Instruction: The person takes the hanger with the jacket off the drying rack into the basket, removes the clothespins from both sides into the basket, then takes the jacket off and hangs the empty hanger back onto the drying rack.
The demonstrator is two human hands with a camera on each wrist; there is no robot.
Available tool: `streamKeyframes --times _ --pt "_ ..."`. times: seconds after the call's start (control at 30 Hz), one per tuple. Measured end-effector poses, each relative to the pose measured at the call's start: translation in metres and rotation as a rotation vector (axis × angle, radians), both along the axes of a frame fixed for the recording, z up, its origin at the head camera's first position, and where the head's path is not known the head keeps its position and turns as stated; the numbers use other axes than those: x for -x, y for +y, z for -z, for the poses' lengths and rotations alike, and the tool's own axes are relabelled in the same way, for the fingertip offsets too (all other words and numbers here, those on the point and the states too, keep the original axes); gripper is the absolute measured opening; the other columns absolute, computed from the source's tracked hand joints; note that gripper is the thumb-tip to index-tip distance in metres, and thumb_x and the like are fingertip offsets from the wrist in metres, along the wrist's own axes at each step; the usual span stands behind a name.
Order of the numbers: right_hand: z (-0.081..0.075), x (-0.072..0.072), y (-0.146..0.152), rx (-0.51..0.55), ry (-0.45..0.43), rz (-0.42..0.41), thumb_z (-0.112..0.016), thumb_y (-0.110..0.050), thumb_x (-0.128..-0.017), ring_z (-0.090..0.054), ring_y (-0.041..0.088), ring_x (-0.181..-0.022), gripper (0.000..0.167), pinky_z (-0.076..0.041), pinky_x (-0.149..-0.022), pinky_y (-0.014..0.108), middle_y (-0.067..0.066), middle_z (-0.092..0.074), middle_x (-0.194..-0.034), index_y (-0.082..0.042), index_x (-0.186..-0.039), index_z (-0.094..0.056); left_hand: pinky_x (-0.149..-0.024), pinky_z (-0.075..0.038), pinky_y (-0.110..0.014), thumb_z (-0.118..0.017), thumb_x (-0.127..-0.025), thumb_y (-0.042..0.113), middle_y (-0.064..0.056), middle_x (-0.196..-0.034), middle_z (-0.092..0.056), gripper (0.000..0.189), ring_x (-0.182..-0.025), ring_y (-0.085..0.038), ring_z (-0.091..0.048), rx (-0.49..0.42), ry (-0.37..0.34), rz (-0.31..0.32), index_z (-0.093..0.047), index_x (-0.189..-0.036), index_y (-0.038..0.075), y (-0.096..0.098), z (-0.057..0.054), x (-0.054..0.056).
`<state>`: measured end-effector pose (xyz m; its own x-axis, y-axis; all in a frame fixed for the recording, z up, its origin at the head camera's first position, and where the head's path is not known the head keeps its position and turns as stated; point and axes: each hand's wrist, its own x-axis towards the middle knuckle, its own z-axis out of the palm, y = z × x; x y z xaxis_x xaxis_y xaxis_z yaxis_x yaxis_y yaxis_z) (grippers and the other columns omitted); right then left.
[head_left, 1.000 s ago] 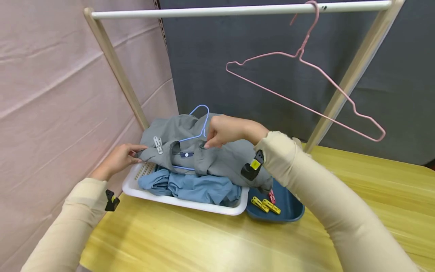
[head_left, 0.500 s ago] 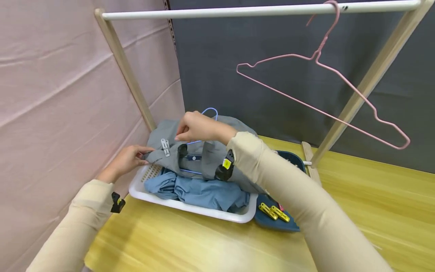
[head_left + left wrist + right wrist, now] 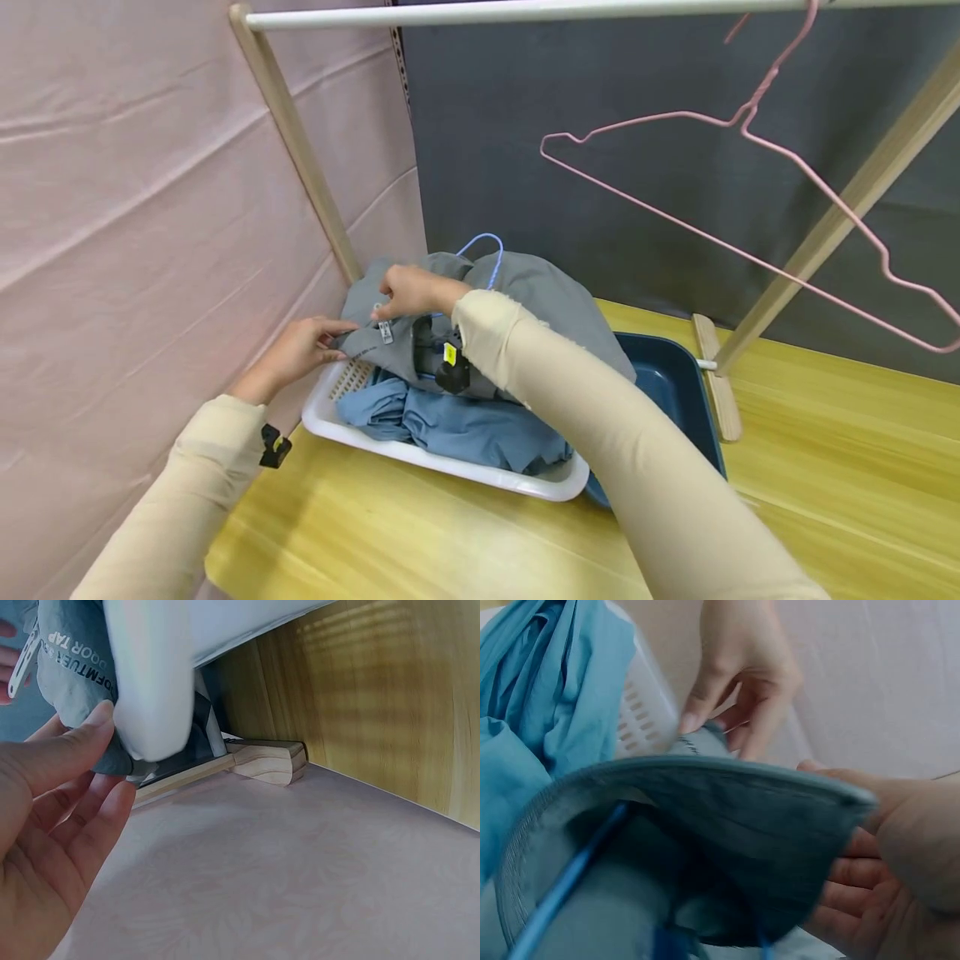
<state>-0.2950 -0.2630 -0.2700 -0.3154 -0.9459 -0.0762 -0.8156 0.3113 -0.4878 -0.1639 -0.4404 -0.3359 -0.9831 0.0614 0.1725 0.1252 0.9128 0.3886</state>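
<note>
A grey garment [image 3: 540, 292] with a collar lies over the basket, a blue hanger [image 3: 491, 237] inside its neck. At the garment's left end my left hand [image 3: 307, 343] pinches the cloth near some printed lettering; the thumb and fingertips show in the left wrist view. My right hand [image 3: 420, 292] is at the upper end of a white clothespin [image 3: 386, 332] clipped on the grey cloth, thumb and fingers about that end. In the right wrist view the collar [image 3: 727, 787] hides the fingertips of the right hand [image 3: 885, 855] and the clothespin.
The white basket [image 3: 450, 468] holds a folded blue garment [image 3: 480, 429]. A dark blue bin [image 3: 675, 375] stands to its right, partly behind my right sleeve. Overhead runs a white rail [image 3: 525, 10] with a pink hanger [image 3: 675, 221]; wooden posts [image 3: 300, 137] support it.
My right hand has moved left from the collar to the white clothespin. My left hand keeps its pinch on the grey cloth. The head view has shifted, so the scene sits further right.
</note>
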Motion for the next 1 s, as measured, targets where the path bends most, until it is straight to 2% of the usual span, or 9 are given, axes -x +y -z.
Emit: streamKeyframes --times 0.2,0.23,0.33,0.43,0.5,0.6,0.67,0.83,1.0 --pt "0.013 0.001 -0.002 -0.029 -0.043 0.032 -0.061 -0.027 -0.089 -0.024 0.008 -0.047 0.044 -0.021 -0.047 0.020 -0.001 -0.028 -0.055 -0.010 -0.059 -0.035 -0.072 -0.051 -0.044 -0.072 -0.071 -0.008 -0.025 -0.094 -0.060 0.043 -0.078 -0.034 -0.060 -0.021 0.012 0.014 -0.061 -0.112 -0.006 0.007 0.000 0.002" --pt "0.014 0.001 -0.002 -0.008 -0.038 0.046 -0.061 -0.027 -0.089 -0.033 0.008 -0.050 0.039 -0.027 -0.049 0.018 -0.001 -0.038 -0.058 -0.007 -0.061 -0.044 -0.072 -0.051 -0.044 -0.072 -0.071 -0.007 -0.025 -0.094 -0.060 0.043 -0.079 -0.034 -0.060 -0.023 0.010 0.014 -0.061 -0.113 -0.006 0.008 0.000 0.003" --pt "0.015 0.000 -0.002 0.066 -0.062 0.097 -0.063 -0.024 -0.088 -0.055 0.013 -0.070 0.027 -0.042 -0.063 0.018 0.009 -0.062 -0.083 0.003 -0.091 -0.064 -0.072 -0.050 -0.044 -0.072 -0.071 -0.008 -0.026 -0.096 -0.059 0.044 -0.079 -0.034 -0.060 -0.025 0.000 0.007 -0.060 -0.113 -0.007 0.009 0.000 0.004" --pt "0.014 0.000 -0.001 0.130 -0.075 0.119 -0.066 -0.021 -0.086 -0.058 0.016 -0.095 0.042 -0.046 -0.078 0.021 0.012 -0.062 -0.112 0.004 -0.119 -0.058 -0.072 -0.050 -0.044 -0.071 -0.072 -0.008 -0.027 -0.097 -0.059 0.044 -0.079 -0.035 -0.059 -0.027 -0.015 -0.004 -0.059 -0.114 -0.007 0.010 0.000 0.004" --pt "0.013 -0.001 -0.001 0.138 -0.080 0.099 -0.066 -0.019 -0.085 -0.057 0.014 -0.078 0.033 -0.045 -0.068 0.019 0.009 -0.065 -0.094 0.004 -0.108 -0.065 -0.072 -0.050 -0.044 -0.071 -0.072 -0.007 -0.026 -0.097 -0.059 0.044 -0.080 -0.035 -0.059 -0.026 -0.020 -0.008 -0.060 -0.115 -0.006 0.010 -0.001 0.005" --pt "0.011 -0.001 0.002 0.137 -0.045 0.054 -0.068 -0.017 -0.084 -0.043 0.009 -0.056 0.018 -0.035 -0.053 0.018 0.000 -0.054 -0.066 0.000 -0.080 -0.069 -0.072 -0.050 -0.044 -0.071 -0.072 -0.007 -0.025 -0.097 -0.059 0.043 -0.080 -0.034 -0.059 -0.020 -0.022 -0.004 -0.061 -0.114 -0.004 0.011 -0.001 0.006" --pt "0.010 -0.002 0.003 0.120 -0.019 0.029 -0.069 -0.017 -0.083 -0.034 0.008 -0.050 0.023 -0.029 -0.049 0.019 -0.002 -0.042 -0.057 -0.002 -0.067 -0.063 -0.071 -0.051 -0.043 -0.071 -0.072 -0.007 -0.024 -0.096 -0.059 0.043 -0.079 -0.032 -0.059 -0.015 -0.018 0.003 -0.061 -0.114 -0.005 0.011 -0.002 0.007" --pt "0.009 -0.005 0.005 0.058 0.108 -0.001 -0.068 -0.019 -0.084 -0.037 0.008 -0.051 0.020 -0.032 -0.050 0.019 -0.003 -0.046 -0.057 -0.005 -0.070 -0.065 -0.069 -0.051 -0.042 -0.072 -0.072 -0.007 -0.023 -0.092 -0.060 0.042 -0.076 -0.031 -0.060 0.003 -0.011 0.023 -0.061 -0.113 -0.005 0.012 -0.003 0.009" --pt "0.012 -0.007 0.007 0.061 0.191 0.010 -0.062 -0.016 -0.088 -0.048 0.009 -0.059 0.015 -0.040 -0.056 0.020 0.000 -0.061 -0.070 -0.004 -0.085 -0.071 -0.070 -0.051 -0.042 -0.072 -0.071 -0.007 -0.023 -0.091 -0.060 0.043 -0.077 -0.032 -0.060 0.006 -0.010 0.025 -0.061 -0.113 -0.005 0.011 -0.003 0.011"
